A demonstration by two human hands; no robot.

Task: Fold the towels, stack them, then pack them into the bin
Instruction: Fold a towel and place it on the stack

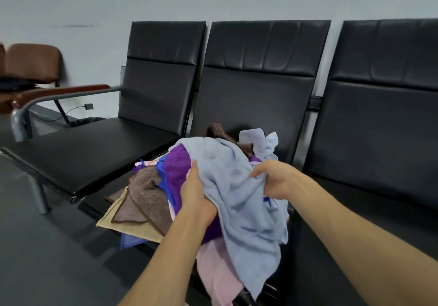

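Head view: the light blue towel [239,187] lies draped over a jumbled pile of towels [147,187] on the middle seat of the black bench [99,154]. The left hand [196,194] has its grip clamped on the towel's left edge, and the right hand [275,180] has its grip closed round a bunched fold on the right. To do this step well, the person should draw it clear of the purple and pink ones beneath, work both grips out to two corners, and shake it flat before folding; no bin shows.
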